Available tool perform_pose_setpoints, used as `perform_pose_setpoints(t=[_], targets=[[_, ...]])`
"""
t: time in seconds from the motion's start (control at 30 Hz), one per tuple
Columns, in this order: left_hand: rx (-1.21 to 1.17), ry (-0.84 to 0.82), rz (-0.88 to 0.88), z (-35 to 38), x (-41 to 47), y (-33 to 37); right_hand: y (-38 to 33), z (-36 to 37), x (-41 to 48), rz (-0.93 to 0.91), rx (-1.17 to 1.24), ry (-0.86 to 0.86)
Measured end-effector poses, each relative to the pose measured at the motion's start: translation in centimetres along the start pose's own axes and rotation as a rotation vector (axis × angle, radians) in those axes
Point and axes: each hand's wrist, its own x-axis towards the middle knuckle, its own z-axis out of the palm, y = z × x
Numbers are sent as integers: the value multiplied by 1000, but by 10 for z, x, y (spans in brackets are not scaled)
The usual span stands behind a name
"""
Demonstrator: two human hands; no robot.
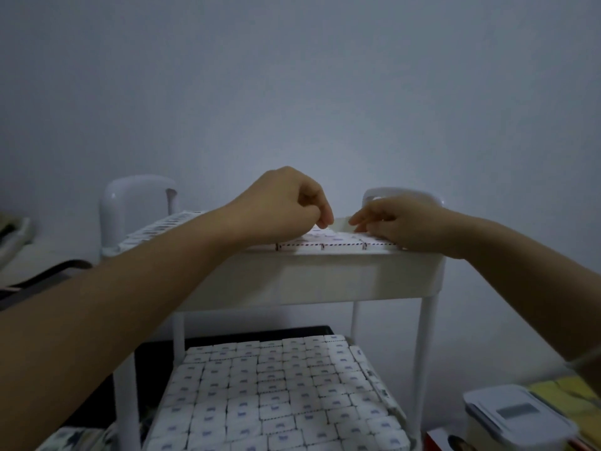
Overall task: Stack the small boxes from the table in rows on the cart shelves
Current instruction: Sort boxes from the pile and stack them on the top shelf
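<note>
A person's left hand (283, 206), fingers curled down with their tips on the small boxes (338, 239) packed into the top shelf (325, 278) of a white cart (426, 336), works beside the right hand (400, 222), whose loosely extended fingers rest on the same layer near the far rim. Whether the left hand pinches a box cannot be told. On the shelf below, lower rows (276, 395) of boxes sit tightly packed, with a lidded plastic container (517, 415) at near right.
</note>
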Motion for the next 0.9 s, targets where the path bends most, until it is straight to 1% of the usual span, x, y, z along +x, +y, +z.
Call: perform_pose_setpoints(t=[0.1, 0.23, 0.37, 0.43, 0.5, 0.57, 0.63, 0.7, 0.73, 0.8, 0.83, 0.9], targets=[[11, 21, 0, -2, -7, -2, -2, 5, 1, 39, -2, -34], [9, 60, 11, -5, -17, -3, -2, 4, 3, 97, 44, 6], [3, 123, 33, -12, -35, 2, -3, 4, 1, 126, 30, -15], [5, 167, 38, -18, -47, 6, -8, 5, -1, 130, 70, 36], [-83, 217, 20, -23, -63, 8, -17, 10, -6, 98, 87, 184], [-299, 207, -43, -26, -86, 10, -33, 21, -17, 17, 48, 420], [-424, 150, -100, -24, -117, 7, -59, 40, -36, -139, 107, 631], [-433, 111, -153, -19, -151, -2, -93, 66, -59, -314, 217, 754], [-425, 110, -196, -16, -169, -10, -110, 82, -71, -395, 277, 768], [-388, 135, -324, -11, -206, -35, -145, 120, -95, -530, 395, 703], [-351, 150, -397, -11, -226, -50, -161, 142, -105, -578, 440, 631], [-250, 180, -534, -12, -270, -84, -188, 189, -121, -632, 490, 422]])
